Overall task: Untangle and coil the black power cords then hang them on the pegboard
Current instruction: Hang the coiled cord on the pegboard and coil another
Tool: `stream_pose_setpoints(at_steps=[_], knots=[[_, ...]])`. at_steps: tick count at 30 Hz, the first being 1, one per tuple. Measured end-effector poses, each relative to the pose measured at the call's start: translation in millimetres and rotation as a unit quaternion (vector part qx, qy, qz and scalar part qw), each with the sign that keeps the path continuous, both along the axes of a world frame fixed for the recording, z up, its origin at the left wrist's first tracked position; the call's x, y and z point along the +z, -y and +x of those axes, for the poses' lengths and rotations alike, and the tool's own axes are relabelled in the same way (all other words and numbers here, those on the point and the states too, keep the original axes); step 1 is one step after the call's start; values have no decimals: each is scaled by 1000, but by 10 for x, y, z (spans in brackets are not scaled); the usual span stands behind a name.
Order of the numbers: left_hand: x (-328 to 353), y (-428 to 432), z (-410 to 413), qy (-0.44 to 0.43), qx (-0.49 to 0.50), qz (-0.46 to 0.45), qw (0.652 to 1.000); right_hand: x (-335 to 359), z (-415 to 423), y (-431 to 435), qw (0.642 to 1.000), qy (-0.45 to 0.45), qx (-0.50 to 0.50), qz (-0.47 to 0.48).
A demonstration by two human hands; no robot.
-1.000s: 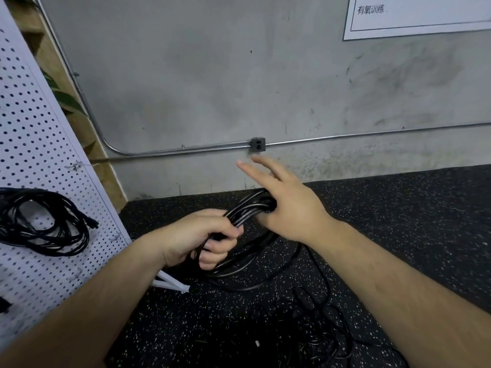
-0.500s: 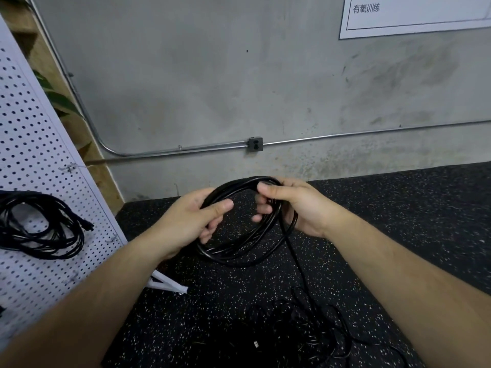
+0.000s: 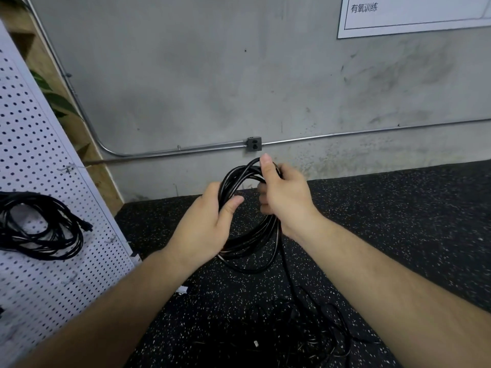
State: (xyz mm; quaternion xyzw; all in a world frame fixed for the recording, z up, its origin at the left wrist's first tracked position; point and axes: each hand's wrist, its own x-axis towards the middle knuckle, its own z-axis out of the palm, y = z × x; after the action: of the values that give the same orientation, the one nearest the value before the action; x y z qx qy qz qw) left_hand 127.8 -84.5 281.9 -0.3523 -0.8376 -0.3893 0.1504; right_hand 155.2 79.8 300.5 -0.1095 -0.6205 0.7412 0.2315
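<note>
Another loop on! My right hand (image 3: pixel 288 200), fingers spread a second ago, now curls round the top of the coil (image 3: pixel 249 241), in front of me, while my left hand (image 3: pixel 204 229) grips its left side. The tail trails to the tangle (image 3: pixel 292 333) near me, so there's more to wind before the pegboard (image 3: pixel 39 134) on the left.

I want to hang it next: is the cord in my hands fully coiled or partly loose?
Partly loose. The left hand and right hand hold its loops, but one strand trails down to the tangle on the floor.
</note>
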Motion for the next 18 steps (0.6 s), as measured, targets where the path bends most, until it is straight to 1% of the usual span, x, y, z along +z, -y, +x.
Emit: stream_pose_setpoints(at_steps=[1,2,3,4,5,6,7,8,9,10,11,12,13,14,18], knots=[[8,28,-22,-65,6,-18,998,50,15,23,995,24,36,-89],[-3,58,-73,-124,-1,-28,992,79,31,31,987,47,60,-139],[-15,81,-123,-166,-13,-32,985,93,52,32,983,56,79,-155],[-49,91,-165,-180,-21,-29,983,98,63,16,982,49,96,-154],[-84,85,-162,-162,-27,-25,986,93,64,-12,984,32,108,-136],[-115,73,-131,-108,-31,-17,994,97,74,-39,988,14,116,-103],[-115,57,-86,-23,-44,-4,999,98,82,-79,991,-2,120,-61],[-80,42,-31,78,-71,13,994,97,81,-116,992,-17,126,-20],[-35,29,17,184,-107,49,976,98,79,-142,990,-32,136,19],[15,29,37,290,-146,103,940,87,70,-157,986,-48,147,65],[78,39,40,378,-179,151,895,73,64,-148,979,-63,153,121],[138,54,30,440,-206,180,855,53,58,-116,968,-79,158,180],[182,66,17,477,-226,191,828,29,56,-71,956,-91,165,226],[202,73,8,494,-236,194,814,-2,52,-32,947,-95,174,253],[210,112,-40,493,-228,177,821,-65,20,12,937,-88,195,277]])
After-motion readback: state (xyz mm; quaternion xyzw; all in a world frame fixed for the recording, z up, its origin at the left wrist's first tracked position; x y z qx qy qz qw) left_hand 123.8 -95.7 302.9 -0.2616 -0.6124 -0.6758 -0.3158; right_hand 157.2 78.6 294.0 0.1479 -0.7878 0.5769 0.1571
